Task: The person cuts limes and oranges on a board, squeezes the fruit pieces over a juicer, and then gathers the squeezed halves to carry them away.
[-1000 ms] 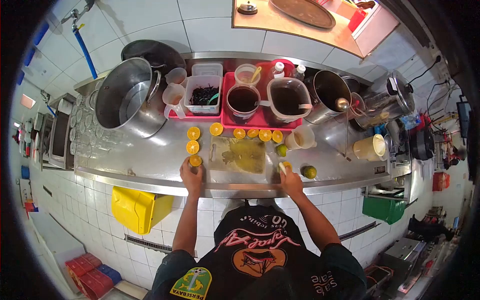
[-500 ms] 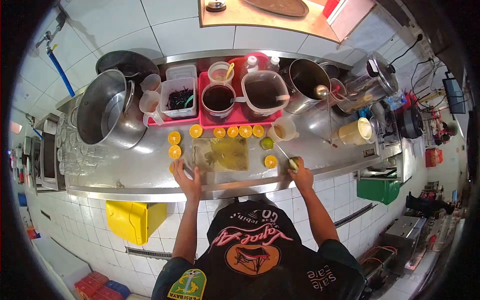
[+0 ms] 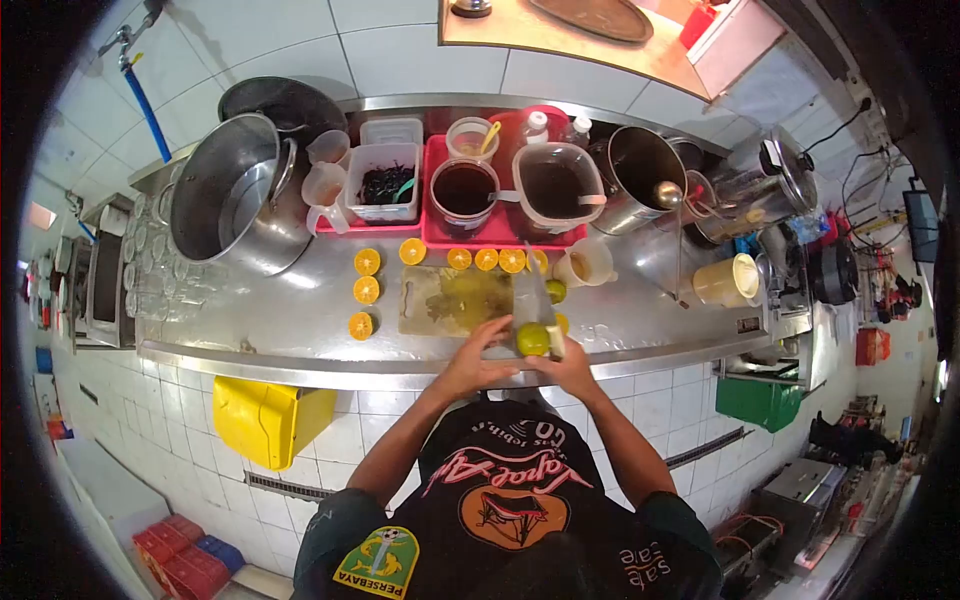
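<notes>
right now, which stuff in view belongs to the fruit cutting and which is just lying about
Seems part of the job:
- green fruit by the hands
- knife
- stained cutting board
- orange-fleshed halves

Apparently just lying about:
- large steel pot
- drinking glasses
- yellow bin
- green bin

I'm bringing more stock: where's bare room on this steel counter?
Two patches: between the drinking glasses and the leftmost orange halves, and between the right hand and the ladle. Crowded: the back, with stockpots and pink trays, and around the cutting board, with the left hand close.
</notes>
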`<state>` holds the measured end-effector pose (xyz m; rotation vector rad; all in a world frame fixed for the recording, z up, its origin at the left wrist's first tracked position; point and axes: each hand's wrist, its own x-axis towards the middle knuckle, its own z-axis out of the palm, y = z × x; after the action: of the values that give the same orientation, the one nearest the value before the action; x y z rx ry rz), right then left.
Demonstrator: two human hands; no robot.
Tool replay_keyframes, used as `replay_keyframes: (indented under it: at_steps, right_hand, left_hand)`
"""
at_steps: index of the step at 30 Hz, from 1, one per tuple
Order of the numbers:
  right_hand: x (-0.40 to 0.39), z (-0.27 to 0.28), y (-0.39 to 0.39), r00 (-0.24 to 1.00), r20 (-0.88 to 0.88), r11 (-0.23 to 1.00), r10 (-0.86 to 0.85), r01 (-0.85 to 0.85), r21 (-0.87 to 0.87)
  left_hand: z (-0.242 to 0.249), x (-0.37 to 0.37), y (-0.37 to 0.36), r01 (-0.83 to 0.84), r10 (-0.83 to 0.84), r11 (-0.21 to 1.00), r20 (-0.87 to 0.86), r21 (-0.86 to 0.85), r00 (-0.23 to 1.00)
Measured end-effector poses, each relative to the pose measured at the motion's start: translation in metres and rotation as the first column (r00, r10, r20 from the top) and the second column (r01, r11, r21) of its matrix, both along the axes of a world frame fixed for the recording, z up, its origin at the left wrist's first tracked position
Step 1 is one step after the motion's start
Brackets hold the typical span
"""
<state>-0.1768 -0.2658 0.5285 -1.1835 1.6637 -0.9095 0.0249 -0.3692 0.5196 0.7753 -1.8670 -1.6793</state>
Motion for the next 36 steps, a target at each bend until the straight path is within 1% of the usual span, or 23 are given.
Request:
replay_keyframes:
  at_steps: [1,2,3,4,5,6,7,8,9,10,11,12,14,15,17,18,22,25,27,28,30,34,36]
  right_hand:
    - [0.012,-0.002,-0.008,1.0,0.004,1.0,0.006,-0.006,-0.004]
    - [0.028,-0.001,-0.018,0.979,0.204,0.999,-0.022,0.027,-0.025]
    - [0.039,0.0,-0.026,0.918,0.394,0.997,-0.044,0.064,-0.038]
    - [0.045,0.0,-0.034,0.915,0.399,0.999,-0.052,0.053,0.01]
    - [0.05,-0.007,-0.04,0.915,0.401,0.999,-0.046,0.047,0.007]
    - [0.055,-0.017,-0.047,0.953,0.281,0.994,-0.109,0.113,0.002]
    - [0.06,-0.025,-0.052,0.972,0.158,0.984,-0.171,0.175,-0.013]
    - [0.066,-0.016,-0.059,0.984,0.035,0.984,-0.176,0.177,-0.008]
    - [0.07,-0.02,-0.064,0.985,0.039,0.986,-0.167,0.167,-0.008]
    - [0.072,-0.027,-0.069,0.99,-0.044,0.991,-0.134,0.133,-0.016]
    - [0.075,-0.035,-0.074,0.987,-0.129,0.995,-0.101,0.099,-0.023]
    - [0.081,-0.04,-0.078,0.987,-0.129,0.996,-0.093,0.091,-0.025]
    - [0.09,-0.049,-0.092,0.965,-0.229,0.99,-0.13,0.114,-0.083]
    - [0.092,-0.049,-0.098,0.963,-0.235,0.99,-0.129,0.109,-0.093]
    - [0.093,-0.051,-0.107,0.947,-0.299,0.992,-0.115,0.124,0.011]
    - [0.093,-0.051,-0.111,0.942,-0.326,0.995,-0.078,0.096,0.037]
    - [0.092,-0.055,-0.111,0.936,-0.346,0.993,-0.06,0.092,0.078]
    - [0.087,-0.057,-0.107,0.933,-0.357,0.993,-0.053,0.087,0.079]
    - [0.084,-0.052,-0.104,0.941,-0.331,0.996,-0.07,0.087,0.036]
    - [0.082,-0.05,-0.105,0.94,-0.335,0.996,-0.063,0.081,0.04]
    - [0.082,-0.048,-0.106,0.956,-0.274,0.994,-0.103,0.11,0.012]
    - [0.086,-0.047,-0.109,0.958,-0.283,0.995,-0.05,0.071,0.065]
    - [0.089,-0.049,-0.11,0.922,-0.385,0.99,-0.033,0.083,0.114]
  left_hand:
    - [0.003,-0.002,-0.002,0.092,-0.09,0.995,-0.071,0.034,0.993]
    - [0.002,-0.001,-0.007,0.08,-0.079,0.997,-0.065,0.014,0.995]
    - [0.002,0.002,-0.012,0.075,-0.074,0.997,-0.064,0.009,0.995]
    - [0.003,0.006,-0.018,0.029,-0.03,1.0,-0.034,-0.007,0.999]
    - [0.003,0.012,-0.024,-0.016,0.016,1.0,-0.004,-0.024,1.0]
    - [-0.004,0.017,-0.031,-0.046,0.046,0.996,0.002,0.072,0.999]
    - [-0.015,0.02,-0.038,-0.054,0.054,0.996,0.005,0.069,0.999]
    - [-0.027,0.022,-0.044,-0.122,0.137,0.984,0.114,-0.133,0.984]
    - [-0.037,0.024,-0.05,-0.161,0.238,0.929,0.204,-0.333,0.95]
    - [-0.047,0.023,-0.053,-0.175,0.284,0.918,0.28,-0.356,0.917]
    - [-0.056,0.022,-0.054,-0.185,0.294,0.915,0.28,-0.358,0.914]
    - [-0.068,0.02,-0.055,-0.19,0.321,0.895,0.287,-0.405,0.902]
    - [-0.098,0.017,-0.06,-0.182,0.346,0.859,0.281,-0.478,0.895]
    - [-0.097,0.015,-0.059,-0.189,0.352,0.854,0.27,-0.484,0.896]
    - [-0.098,0.013,-0.058,-0.285,0.431,0.766,0.131,-0.575,0.893]
    - [-0.1,0.014,-0.06,-0.288,0.438,0.777,0.152,-0.559,0.886]
    - [-0.111,0.015,-0.059,-0.289,0.43,0.796,0.16,-0.531,0.889]
    - [-0.109,0.017,-0.055,-0.342,0.455,0.826,0.173,-0.449,0.873]
    - [-0.111,0.017,-0.055,-0.305,0.443,0.807,0.178,-0.505,0.879]
    - [-0.111,0.016,-0.056,-0.311,0.447,0.808,0.176,-0.501,0.877]
    - [-0.112,0.016,-0.056,-0.324,0.452,0.787,0.133,-0.526,0.882]
    - [-0.114,0.015,-0.056,-0.314,0.458,0.797,0.178,-0.515,0.871]
    - [-0.113,0.015,-0.057,-0.339,0.463,0.796,0.143,-0.502,0.875]
